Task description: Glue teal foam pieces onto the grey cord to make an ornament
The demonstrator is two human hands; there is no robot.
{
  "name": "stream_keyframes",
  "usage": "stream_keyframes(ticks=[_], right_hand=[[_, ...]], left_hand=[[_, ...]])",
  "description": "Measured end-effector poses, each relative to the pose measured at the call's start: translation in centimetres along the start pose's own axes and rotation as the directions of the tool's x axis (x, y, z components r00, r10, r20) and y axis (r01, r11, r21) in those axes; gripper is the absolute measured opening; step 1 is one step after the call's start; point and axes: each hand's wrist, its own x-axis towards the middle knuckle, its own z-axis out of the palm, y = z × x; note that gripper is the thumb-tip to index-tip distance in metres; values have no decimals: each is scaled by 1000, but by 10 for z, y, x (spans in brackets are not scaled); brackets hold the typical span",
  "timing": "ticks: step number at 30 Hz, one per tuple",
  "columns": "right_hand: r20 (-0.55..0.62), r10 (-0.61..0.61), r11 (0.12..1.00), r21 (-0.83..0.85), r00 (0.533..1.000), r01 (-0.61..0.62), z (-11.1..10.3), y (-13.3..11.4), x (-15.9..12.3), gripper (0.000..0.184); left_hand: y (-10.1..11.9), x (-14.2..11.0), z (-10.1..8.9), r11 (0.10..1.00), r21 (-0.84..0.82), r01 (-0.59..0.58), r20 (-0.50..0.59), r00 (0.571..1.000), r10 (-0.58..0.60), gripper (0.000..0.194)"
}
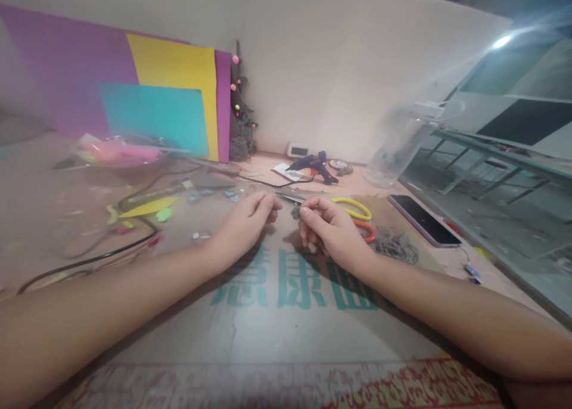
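My left hand (254, 218) is closed, thumb pressed against the curled fingers. Whatever it may pinch is hidden or too small to name. My right hand (330, 227) is also closed, its fingers curled in toward the left one with a small gap between the hands. A small grey tuft (295, 212) shows by the right fingertips; I cannot tell if they touch it. Behind the right hand lie scissors with one yellow handle loop (355, 208) and one orange, blades pointing left. A tangle of grey cord (395, 245) rests right of that hand.
A dark blue glue gun (310, 166) stands at the back near a small white clock (299, 150). A phone (424, 221) lies at the right edge. Black cable (93, 258) and foam scraps (164, 214) lie left. Coloured sheets (174, 63) lean on the wall beside a decorated branch (241, 108).
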Motion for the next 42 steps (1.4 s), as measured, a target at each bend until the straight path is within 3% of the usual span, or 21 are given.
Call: stream_keyframes(ticks=[5, 9, 20, 29, 42], right_hand=[[-36, 40, 996, 83, 999, -37, -4, 5, 6, 23], [-51, 46, 995, 96, 998, -41, -4, 5, 6, 25], [-68, 85, 988, 136, 994, -75, -1, 3, 7, 31], [-50, 100, 983, 162, 994, -91, -1, 4, 6, 34], [-62, 80, 989, 129, 995, -71, -2, 4, 7, 32]], left_hand=[[-1, 0, -1, 996, 82, -21, 95, 995, 13, 26], [-2, -1, -1, 999, 38, -10, 85, 996, 7, 16], [-9, 0, 2, 995, 11, -100, 78, 992, 99, 13], [-8, -2, 1, 1000, 27, -13, 71, 997, 11, 20], [-9, 2, 2, 999, -6, -44, 79, 996, 45, 25]])
